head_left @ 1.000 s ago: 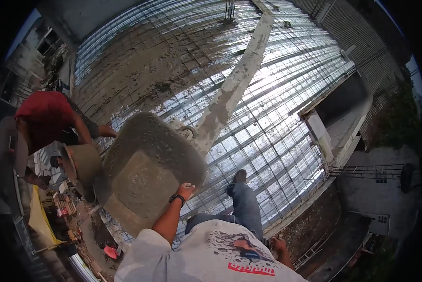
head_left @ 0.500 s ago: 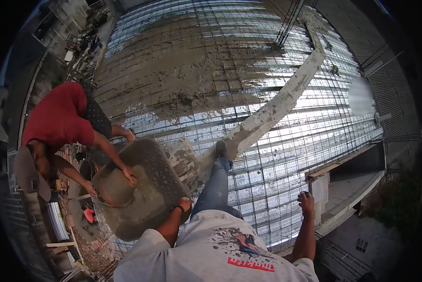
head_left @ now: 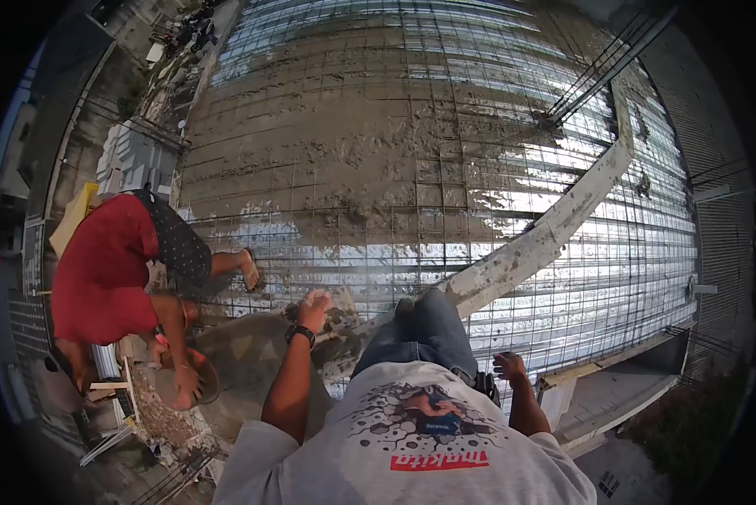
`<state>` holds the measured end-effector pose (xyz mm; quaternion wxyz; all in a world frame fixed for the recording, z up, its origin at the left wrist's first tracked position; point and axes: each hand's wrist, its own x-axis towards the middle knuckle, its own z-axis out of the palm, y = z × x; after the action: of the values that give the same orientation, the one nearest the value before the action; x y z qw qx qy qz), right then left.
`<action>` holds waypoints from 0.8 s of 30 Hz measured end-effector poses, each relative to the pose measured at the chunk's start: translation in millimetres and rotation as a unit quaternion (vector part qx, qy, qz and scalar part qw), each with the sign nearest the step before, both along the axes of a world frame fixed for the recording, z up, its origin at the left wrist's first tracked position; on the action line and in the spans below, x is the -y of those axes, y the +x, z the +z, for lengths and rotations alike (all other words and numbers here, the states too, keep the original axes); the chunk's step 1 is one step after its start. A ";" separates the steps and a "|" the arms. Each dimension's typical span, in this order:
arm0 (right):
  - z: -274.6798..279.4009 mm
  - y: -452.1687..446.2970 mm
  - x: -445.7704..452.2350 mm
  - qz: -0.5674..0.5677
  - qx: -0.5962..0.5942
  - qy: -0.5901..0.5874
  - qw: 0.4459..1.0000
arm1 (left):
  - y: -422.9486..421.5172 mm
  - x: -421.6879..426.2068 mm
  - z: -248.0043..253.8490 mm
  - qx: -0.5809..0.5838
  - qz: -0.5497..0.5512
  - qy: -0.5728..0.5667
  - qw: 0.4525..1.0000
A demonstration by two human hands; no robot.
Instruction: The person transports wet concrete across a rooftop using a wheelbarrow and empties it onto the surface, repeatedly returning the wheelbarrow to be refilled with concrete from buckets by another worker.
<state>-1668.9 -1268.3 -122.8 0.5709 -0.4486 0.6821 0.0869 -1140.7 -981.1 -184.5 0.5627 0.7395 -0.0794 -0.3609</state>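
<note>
My left hand [head_left: 313, 311], with a dark watch on the wrist, is just past the upper right side of a grey mortar-smeared tub [head_left: 247, 358]. Its fingers look stretched out and slightly blurred, and I see nothing in them. On the right my right hand [head_left: 510, 368] hangs beside my hip, fingers loosely apart and holding nothing. A co-worker in a red shirt [head_left: 108, 269] bends over the left side of the tub with both hands at a bucket [head_left: 194, 380], which is tilted there. My arm and body hide part of the tub.
Ahead lies a metal deck with a rebar grid [head_left: 580, 278], partly covered by wet concrete [head_left: 310, 143]. A concrete-smeared walkway [head_left: 546, 236] runs from my feet to the upper right. Upright rebar [head_left: 596, 80] stands beyond. A framed opening [head_left: 613, 387] is at right.
My left hand has come off the tub's rim and moved up. My right hand has moved inward and down. The co-worker's bucket has shifted towards the tub's left edge. The view has turned.
</note>
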 end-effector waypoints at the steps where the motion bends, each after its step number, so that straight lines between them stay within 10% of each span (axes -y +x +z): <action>1: -7.2 18.4 27.6 0.032 0.013 -0.030 0.999 | 14.7 5.1 -12.7 0.015 0.008 -0.001 1.000; 7: 18.8 173.4 193.6 0.150 0.045 -0.116 0.981 | 38.9 49.7 15.7 -0.167 0.127 0.118 0.971; 9: 20.1 210.1 243.1 0.128 0.070 -0.123 0.982 | 38.7 37.3 -42.5 -0.166 0.119 0.114 0.972; 12: 26.1 247.8 303.5 0.118 0.107 -0.101 0.982 | 35.4 36.4 -63.6 0.279 -0.297 0.391 0.826; 16: 67.2 272.3 324.0 0.093 0.129 -0.121 0.980 | 45.0 34.6 -107.0 -0.115 -0.090 0.207 0.967; 20: 50.2 257.7 340.2 0.101 0.061 -0.125 0.985 | 92.0 65.4 -120.8 0.003 -0.045 0.157 0.987; 22: 0.4 229.1 358.5 0.088 0.073 -0.088 0.990 | 126.9 107.8 -117.3 -0.075 0.072 0.200 0.974; 24: -1.4 231.2 366.6 0.088 0.046 -0.070 0.993 | 156.1 134.8 -77.0 -0.176 0.147 0.009 0.973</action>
<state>-1437.7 -1634.9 -124.2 0.5594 -0.5491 0.6172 0.0679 -984.6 -1115.8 -261.4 0.6077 0.6735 0.1334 -0.3992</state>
